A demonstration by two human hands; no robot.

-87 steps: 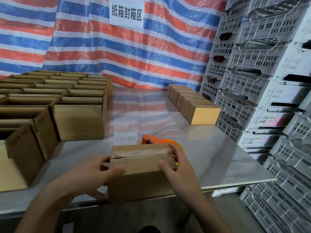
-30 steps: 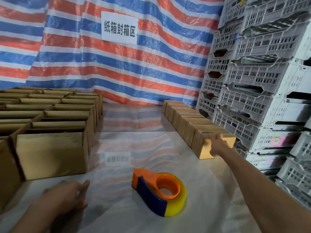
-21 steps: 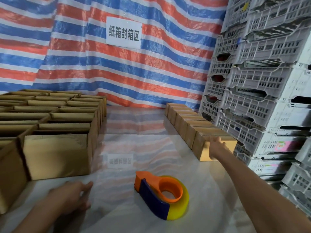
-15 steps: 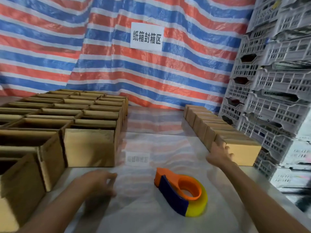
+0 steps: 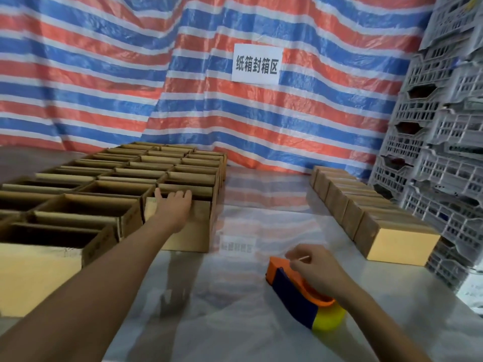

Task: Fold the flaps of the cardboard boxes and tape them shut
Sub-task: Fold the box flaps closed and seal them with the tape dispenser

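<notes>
On the table (image 5: 248, 322), left fingers (image 5: 180, 196) lie straight on an open box (image 5: 194, 231); right fingers (image 5: 298, 260) cover dispenser (image 5: 295, 291), grip unclear.

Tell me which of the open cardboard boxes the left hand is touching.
The open box at the block's near right corner; the left hand rests on its front rim. No hand touches the others.

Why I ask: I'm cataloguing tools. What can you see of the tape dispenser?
The tape dispenser looks plastic: orange frame, dark blue side panel, yellow roll end nearest the camera. It lies on the glossy table, front right, orange nose pointing away. The right hand is over its orange top with curled fingers; whether it grips cannot be told.
</notes>
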